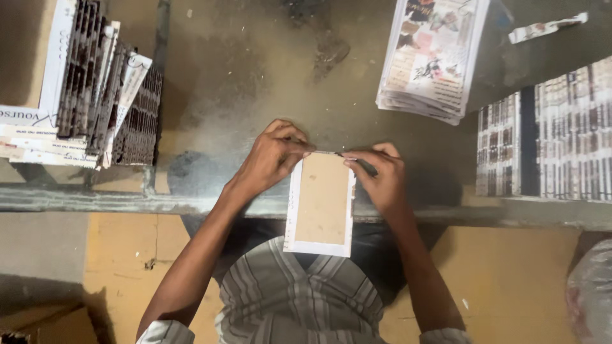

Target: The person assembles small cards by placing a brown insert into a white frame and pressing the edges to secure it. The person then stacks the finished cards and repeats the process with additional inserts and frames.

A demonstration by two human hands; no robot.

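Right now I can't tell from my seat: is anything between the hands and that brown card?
Nothing visible. The left hand and right hand both pinch the top edge of the brown card directly.

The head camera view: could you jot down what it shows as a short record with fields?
Left hand: left hand pinches the top edge of a brown card
Right hand: right hand grips the top right corner, with a thin dark tool under the fingers
Card: white-bordered, upright over the table edge
Around: printed paper stack, bundled stacks at left and right
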